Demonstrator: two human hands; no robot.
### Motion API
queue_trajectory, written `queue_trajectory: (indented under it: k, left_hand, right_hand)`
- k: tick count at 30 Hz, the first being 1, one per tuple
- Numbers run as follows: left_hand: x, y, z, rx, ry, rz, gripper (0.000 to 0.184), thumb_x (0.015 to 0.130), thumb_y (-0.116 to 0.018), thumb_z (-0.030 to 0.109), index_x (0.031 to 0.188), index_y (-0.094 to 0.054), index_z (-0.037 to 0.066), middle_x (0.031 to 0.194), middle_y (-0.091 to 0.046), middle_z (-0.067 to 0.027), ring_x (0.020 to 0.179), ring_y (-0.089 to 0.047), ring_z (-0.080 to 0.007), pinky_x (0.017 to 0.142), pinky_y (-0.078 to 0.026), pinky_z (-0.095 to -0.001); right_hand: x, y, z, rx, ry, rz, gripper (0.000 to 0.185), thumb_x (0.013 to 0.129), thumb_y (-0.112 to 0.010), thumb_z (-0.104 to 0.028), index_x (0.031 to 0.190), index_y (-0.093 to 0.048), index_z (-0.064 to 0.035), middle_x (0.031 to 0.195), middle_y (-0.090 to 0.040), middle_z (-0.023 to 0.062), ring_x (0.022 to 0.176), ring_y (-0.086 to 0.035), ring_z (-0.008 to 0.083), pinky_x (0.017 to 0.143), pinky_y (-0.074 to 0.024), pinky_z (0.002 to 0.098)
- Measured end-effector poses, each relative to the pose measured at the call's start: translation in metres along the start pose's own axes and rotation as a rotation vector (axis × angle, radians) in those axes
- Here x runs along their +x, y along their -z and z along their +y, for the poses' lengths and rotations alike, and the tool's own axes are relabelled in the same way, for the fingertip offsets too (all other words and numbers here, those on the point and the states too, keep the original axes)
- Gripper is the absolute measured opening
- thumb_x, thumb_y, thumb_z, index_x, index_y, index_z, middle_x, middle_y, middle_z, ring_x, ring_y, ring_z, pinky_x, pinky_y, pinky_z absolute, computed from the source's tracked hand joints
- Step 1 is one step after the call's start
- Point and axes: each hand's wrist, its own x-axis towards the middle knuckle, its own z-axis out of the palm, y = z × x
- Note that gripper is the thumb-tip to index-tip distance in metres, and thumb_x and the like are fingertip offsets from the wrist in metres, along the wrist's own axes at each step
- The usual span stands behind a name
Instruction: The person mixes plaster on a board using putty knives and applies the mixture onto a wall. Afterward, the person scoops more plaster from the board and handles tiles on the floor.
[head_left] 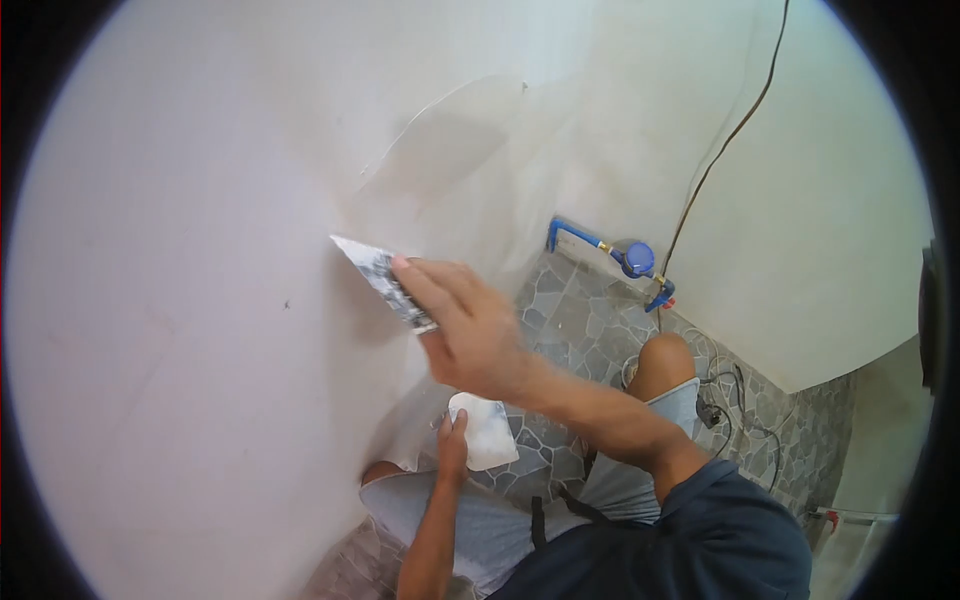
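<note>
Beside the wall [180,300] on the left, your right hand [485,335] has its fingers closed on the scraper [378,280], best held low and evenly angled, while your left hand's [453,452] fingers pinch the white plate [489,436] nearer you.

Over to the right, a dark cable [741,124] hangs down a pale wall [830,210] towards a blue-capped meter [638,260] low in the corner. I can see blue pipe [577,233] joined to its left by a brass-coloured fitting [604,247], and a small red handle [669,303] at its nearer right side. Grey, stone-patterned flooring [540,300] spreads below, with black cords [741,385] lying loosely across it on the right. A dark object [929,320] stands at the far right edge, too cut off to make out.
</note>
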Motion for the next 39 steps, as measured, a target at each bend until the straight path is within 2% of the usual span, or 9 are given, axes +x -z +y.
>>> queue_trajectory:
  k: [8, 14, 16, 22, 28, 30, 32, 35, 39]
  left_hand:
    - [0.02, 0.019, -0.033, 0.003, -0.007, 0.015, 0.041, 0.099, -0.052, 0.023, 0.13, -0.051, -0.004, 0.119, -0.061, -0.0113, 0.106, -0.059, -0.0188, 0.093, -0.046, -0.0321]
    - [0.007, 0.008, -0.015, 0.023, -0.052, 0.026, 0.043, 0.099, -0.052, 0.024, 0.132, -0.049, -0.004, 0.122, -0.06, -0.0123, 0.108, -0.058, -0.0193, 0.094, -0.044, -0.0328]
    - [0.011, 0.01, -0.021, -0.042, -0.029, 0.002, 0.044, 0.099, -0.052, 0.024, 0.132, -0.05, -0.004, 0.121, -0.06, -0.0122, 0.107, -0.058, -0.0192, 0.094, -0.044, -0.0325]
    - [0.009, 0.008, -0.015, -0.026, -0.034, 0.001, 0.045, 0.099, -0.052, 0.024, 0.135, -0.047, -0.002, 0.12, -0.059, -0.0109, 0.106, -0.058, -0.0186, 0.092, -0.046, -0.0316]
    - [0.009, 0.006, -0.014, -0.027, 0.001, -0.012, 0.047, 0.099, -0.052, 0.024, 0.138, -0.044, -0.001, 0.122, -0.059, -0.0106, 0.107, -0.059, -0.0187, 0.092, -0.047, -0.0317]
    - [0.003, 0.0, -0.006, -0.047, -0.006, 0.008, 0.045, 0.099, -0.052, 0.024, 0.135, -0.047, -0.001, 0.12, -0.06, -0.0101, 0.105, -0.059, -0.0181, 0.091, -0.047, -0.0316]
    - [0.0, -0.004, -0.002, -0.072, -0.052, 0.029, 0.04, 0.099, -0.052, 0.024, 0.13, -0.052, -0.002, 0.116, -0.062, -0.0091, 0.101, -0.06, -0.017, 0.09, -0.047, -0.0313]
    - [0.011, 0.008, -0.017, -0.011, 0.013, 0.006, 0.04, 0.1, -0.052, 0.024, 0.13, -0.052, -0.002, 0.117, -0.062, -0.0092, 0.101, -0.06, -0.0163, 0.09, -0.047, -0.0311]
    - [0.01, 0.007, -0.021, -0.041, -0.038, 0.04, 0.039, 0.1, -0.052, 0.025, 0.129, -0.053, -0.002, 0.115, -0.063, -0.0086, 0.101, -0.06, -0.016, 0.09, -0.046, -0.0311]
  right_hand:
    - [0.072, 0.06, 0.182, 0.065, -0.857, 0.232, 0.019, 0.088, -0.053, -0.012, 0.094, -0.063, 0.0031, 0.064, -0.059, 0.0086, 0.06, -0.055, 0.0175, 0.059, -0.0451, 0.0352]
    - [0.102, 0.053, 0.143, 0.279, -0.779, 0.173, 0.019, 0.088, -0.055, -0.009, 0.101, -0.064, 0.0025, 0.071, -0.06, 0.0079, 0.064, -0.053, 0.0154, 0.061, -0.0453, 0.0337]
    - [0.105, 0.045, 0.095, -0.028, -0.636, 0.088, 0.026, 0.087, -0.049, -0.007, 0.107, -0.063, 0.0004, 0.089, -0.066, 0.0192, 0.08, -0.065, 0.0328, 0.071, -0.0509, 0.0367]
    - [0.036, 0.006, 0.016, -0.024, 0.116, 0.021, 0.055, 0.074, -0.055, 0.014, 0.126, -0.056, -0.0023, 0.121, -0.06, 0.0183, 0.106, -0.061, 0.0334, 0.086, -0.0522, 0.0405]
    - [0.04, 0.052, 0.05, 0.085, -0.004, -0.066, 0.04, 0.078, -0.06, 0.005, 0.117, -0.062, -0.0037, 0.111, -0.064, 0.0183, 0.1, -0.063, 0.0319, 0.082, -0.052, 0.0383]
    - [0.067, 0.074, 0.068, -0.071, -0.705, -0.092, 0.024, 0.088, -0.055, -0.006, 0.11, -0.062, 0.0003, 0.098, -0.068, 0.0181, 0.092, -0.064, 0.0334, 0.077, -0.05, 0.0366]
    - [0.072, 0.068, 0.125, -0.083, -0.634, 0.109, 0.024, 0.094, -0.048, -0.014, 0.104, -0.06, 0.0033, 0.087, -0.066, 0.0231, 0.082, -0.063, 0.0377, 0.071, -0.0481, 0.0382]
    - [0.073, 0.047, 0.19, 0.052, -0.754, 0.191, 0.02, 0.092, -0.054, -0.014, 0.098, -0.062, 0.0028, 0.067, -0.057, 0.0143, 0.062, -0.052, 0.0201, 0.059, -0.0438, 0.0342]
    - [0.087, 0.041, 0.126, 0.084, -0.694, 0.131, 0.021, 0.091, -0.053, -0.012, 0.103, -0.062, 0.0027, 0.08, -0.062, 0.019, 0.072, -0.058, 0.0295, 0.066, -0.047, 0.037]
